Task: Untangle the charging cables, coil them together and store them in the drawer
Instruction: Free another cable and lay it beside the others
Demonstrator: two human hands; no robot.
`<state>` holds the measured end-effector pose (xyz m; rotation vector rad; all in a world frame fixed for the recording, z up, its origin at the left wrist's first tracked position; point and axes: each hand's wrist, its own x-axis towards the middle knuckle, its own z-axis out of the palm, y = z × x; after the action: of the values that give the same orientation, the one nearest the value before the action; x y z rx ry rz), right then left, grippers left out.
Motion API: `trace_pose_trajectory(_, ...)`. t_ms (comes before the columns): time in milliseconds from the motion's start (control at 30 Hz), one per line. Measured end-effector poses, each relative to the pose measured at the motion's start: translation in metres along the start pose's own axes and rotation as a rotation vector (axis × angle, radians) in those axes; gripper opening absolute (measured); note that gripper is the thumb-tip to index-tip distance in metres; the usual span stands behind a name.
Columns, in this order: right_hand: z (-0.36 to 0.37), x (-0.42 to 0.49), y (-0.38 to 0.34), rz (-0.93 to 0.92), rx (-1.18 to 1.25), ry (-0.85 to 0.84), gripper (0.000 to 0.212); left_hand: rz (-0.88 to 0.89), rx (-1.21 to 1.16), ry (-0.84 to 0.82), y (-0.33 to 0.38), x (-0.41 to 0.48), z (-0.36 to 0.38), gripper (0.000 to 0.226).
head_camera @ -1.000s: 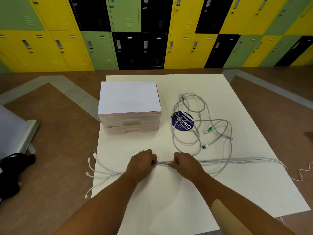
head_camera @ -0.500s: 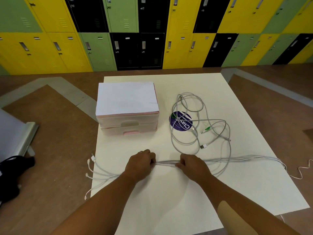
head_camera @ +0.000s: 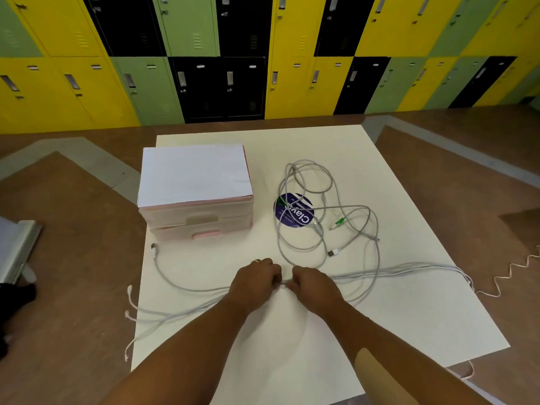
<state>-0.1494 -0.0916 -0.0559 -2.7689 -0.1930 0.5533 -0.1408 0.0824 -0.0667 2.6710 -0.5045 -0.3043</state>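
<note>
A bundle of grey-white charging cables (head_camera: pixel 409 270) lies straight across the near part of the white table (head_camera: pixel 394 176). My left hand (head_camera: pixel 255 280) and my right hand (head_camera: pixel 314 285) grip that bundle side by side, knuckles almost touching. Its loose ends (head_camera: pixel 130 312) fan out over the table's left edge. A second, tangled heap of grey cables (head_camera: pixel 324 211) lies loose behind my right hand, with a green-tipped plug in it. The small pink two-drawer box (head_camera: pixel 195 211) stands behind my left hand, both drawers closed, white paper on top.
A round blue sticker (head_camera: pixel 295 213) lies under the tangled heap. A thin pale cord (head_camera: pixel 514 276) trails on the brown floor to the right. Black items (head_camera: pixel 14 305) and a metal edge (head_camera: pixel 20 247) sit at the left. Coloured lockers (head_camera: pixel 263 54) line the back wall.
My right hand has slid left along the bundle until it meets my left hand. One cable end at the left has swung up towards the drawer box.
</note>
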Motion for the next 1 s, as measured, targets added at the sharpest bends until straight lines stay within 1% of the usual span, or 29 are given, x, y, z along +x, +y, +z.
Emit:
trace_pose_trajectory(200,-0.003,-0.009,0.014,-0.054,0.107,-0.016,0.012,-0.018,0.012,0.037,-0.004,-0.004,0.004,0.014)
trace_pose_trajectory(333,-0.007,-0.008,0.015,-0.084,0.102,-0.010,0.009,-0.051,-0.006,0.048,-0.010,-0.008,0.004,0.012)
trace_pose_trajectory(500,-0.011,-0.006,0.010,-0.059,0.081,0.028,0.014,-0.069,0.011,0.055,-0.018,-0.014,0.000,0.014)
trace_pose_trajectory(633,-0.012,-0.004,0.011,0.003,0.025,0.051,0.025,-0.053,0.032,0.046,-0.018,-0.015,-0.002,0.014)
trace_pose_trajectory(667,-0.011,-0.004,0.013,-0.003,0.016,0.055,0.023,-0.048,0.040,0.040,-0.019,-0.016,-0.002,0.014)
trace_pose_trajectory(767,-0.009,-0.007,0.021,-0.024,0.047,0.072,0.009,-0.049,0.044,0.031,-0.019,-0.015,-0.003,0.014)
trace_pose_trajectory(833,-0.009,-0.009,0.026,-0.023,0.058,0.074,0.009,-0.045,0.044,0.030,-0.018,-0.014,-0.003,0.014)
trace_pose_trajectory(867,-0.010,-0.010,0.029,-0.008,0.057,0.078,0.009,-0.045,0.050,0.026,-0.018,-0.013,-0.004,0.014)
trace_pose_trajectory(967,-0.018,-0.011,0.040,0.098,-0.007,0.086,0.030,-0.052,0.055,0.026,-0.017,-0.013,-0.004,0.015)
trace_pose_trajectory(1000,-0.021,-0.011,0.045,0.120,-0.034,0.088,0.034,-0.056,0.055,0.024,-0.018,-0.013,-0.004,0.015)
